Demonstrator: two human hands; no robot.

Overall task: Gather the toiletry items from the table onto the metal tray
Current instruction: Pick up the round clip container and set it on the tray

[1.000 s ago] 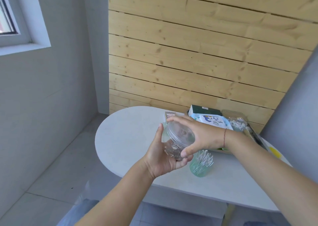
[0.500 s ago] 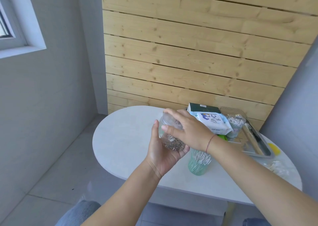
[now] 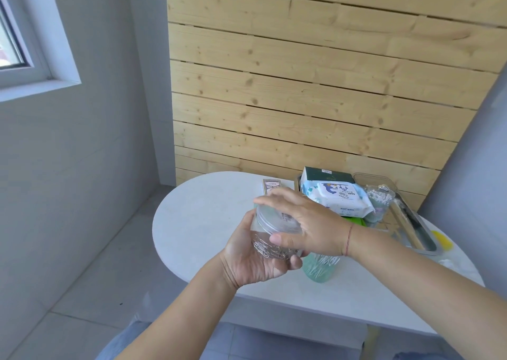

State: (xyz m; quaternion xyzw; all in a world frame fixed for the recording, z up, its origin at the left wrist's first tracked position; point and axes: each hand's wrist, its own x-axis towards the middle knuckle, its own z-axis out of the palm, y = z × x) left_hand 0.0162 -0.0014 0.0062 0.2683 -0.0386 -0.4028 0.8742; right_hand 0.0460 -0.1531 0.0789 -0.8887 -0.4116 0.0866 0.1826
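A clear lidded jar (image 3: 270, 234) of paper clips is held tilted above the table, left of the metal tray (image 3: 422, 239).

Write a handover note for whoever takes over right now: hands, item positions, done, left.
Left hand cups the clear jar from below, above the table. Right hand grips its lid from above.
Done: wipes pack, green box and swab bag are piled in the metal tray.
Left: the jar, the green swab cup standing on the table beside the hands, and the small card box by the far edge.
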